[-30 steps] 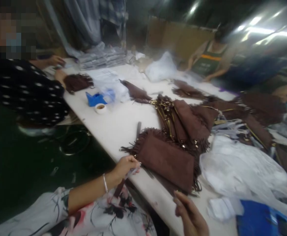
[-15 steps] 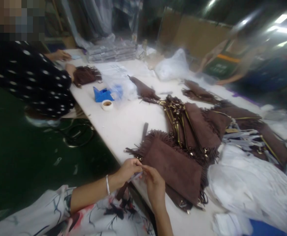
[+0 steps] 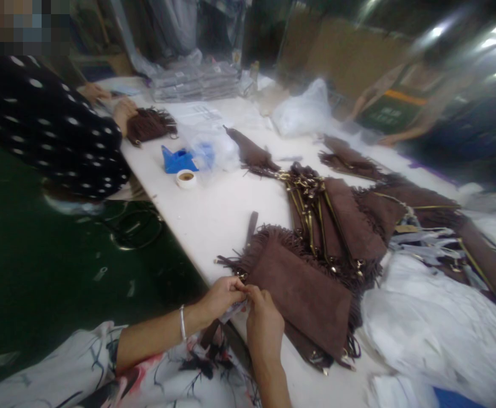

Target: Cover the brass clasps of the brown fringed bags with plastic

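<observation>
My left hand (image 3: pixel 222 297), with a silver bangle on its wrist, is closed in a pinch at the table's front edge. Its fingertips meet those of my right hand (image 3: pixel 266 326), also pinched. Whatever lies between the fingertips is too small and covered to name. A greyish, see-through scrap (image 3: pixel 233 311) shows just beneath the fingers, and a brown strap (image 3: pixel 209 334) hangs below my left hand. Right beside my hands lies a brown suede fringed bag (image 3: pixel 303 294), flap up, on the white table (image 3: pixel 226 221).
More brown bags (image 3: pixel 354 221) with gold zips and clasps are heaped behind. White plastic bags (image 3: pixel 435 317) crowd the right. A blue tape dispenser (image 3: pixel 178 160) and a tape roll (image 3: pixel 186 179) sit farther left. One co-worker (image 3: pixel 48 124) handles a fringed bag (image 3: pixel 152 124); another (image 3: pixel 396 107) stands across.
My fingertips have drawn closer together, and my right hand's fingers have curled in more. At the left, the co-worker's hands have shifted a little.
</observation>
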A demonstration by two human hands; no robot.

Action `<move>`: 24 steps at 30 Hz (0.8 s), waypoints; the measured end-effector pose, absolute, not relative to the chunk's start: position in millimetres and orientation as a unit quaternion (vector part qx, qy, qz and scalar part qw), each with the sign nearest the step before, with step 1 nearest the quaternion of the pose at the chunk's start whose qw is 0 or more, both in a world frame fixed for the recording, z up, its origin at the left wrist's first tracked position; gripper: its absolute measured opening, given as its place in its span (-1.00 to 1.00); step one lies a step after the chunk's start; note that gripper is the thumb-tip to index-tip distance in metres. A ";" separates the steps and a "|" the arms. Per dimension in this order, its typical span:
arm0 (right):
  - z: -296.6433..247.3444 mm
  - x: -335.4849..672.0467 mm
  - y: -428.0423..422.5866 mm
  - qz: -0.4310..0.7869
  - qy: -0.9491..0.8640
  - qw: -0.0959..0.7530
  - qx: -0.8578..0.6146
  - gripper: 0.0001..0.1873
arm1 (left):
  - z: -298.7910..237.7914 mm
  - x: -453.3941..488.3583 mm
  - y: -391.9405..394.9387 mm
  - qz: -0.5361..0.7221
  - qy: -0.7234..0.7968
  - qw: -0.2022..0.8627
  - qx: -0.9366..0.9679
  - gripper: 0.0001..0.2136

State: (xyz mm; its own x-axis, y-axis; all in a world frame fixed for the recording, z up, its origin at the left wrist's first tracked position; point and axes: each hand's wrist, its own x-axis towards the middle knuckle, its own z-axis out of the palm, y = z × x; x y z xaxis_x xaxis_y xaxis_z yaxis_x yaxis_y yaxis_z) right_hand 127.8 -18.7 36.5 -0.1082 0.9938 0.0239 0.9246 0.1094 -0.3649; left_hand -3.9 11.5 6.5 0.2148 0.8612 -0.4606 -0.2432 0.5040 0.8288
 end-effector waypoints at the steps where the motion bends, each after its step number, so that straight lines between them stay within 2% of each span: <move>1: 36.5 127.4 -18.2 0.124 -0.735 0.121 -0.656 -0.60 | 6.2 -3.7 11.1 0.385 0.493 0.715 0.312 -0.84; 4: 36.7 127.4 -16.5 0.129 -0.735 0.104 -0.658 -0.57 | 4.9 -2.5 10.0 0.385 0.486 0.721 0.310 -0.86; 8: 39.1 128.2 -12.3 0.172 -0.704 0.109 -0.680 -0.44 | -0.1 -0.5 8.1 0.404 0.473 0.713 0.323 -0.87; 16: 41.2 128.1 -9.7 0.217 -0.672 0.119 -0.698 -0.50 | -7.9 2.0 6.2 0.425 0.478 0.686 0.347 -0.81; 19: 38.4 128.1 -12.6 0.245 -0.647 0.165 -0.703 -0.57 | -2.6 5.1 6.7 0.428 0.518 0.658 0.341 -0.80; 24: 27.9 124.9 -22.2 0.354 -0.507 0.320 -0.718 -0.69 | 1.3 10.0 3.0 0.432 0.555 0.648 0.292 -0.81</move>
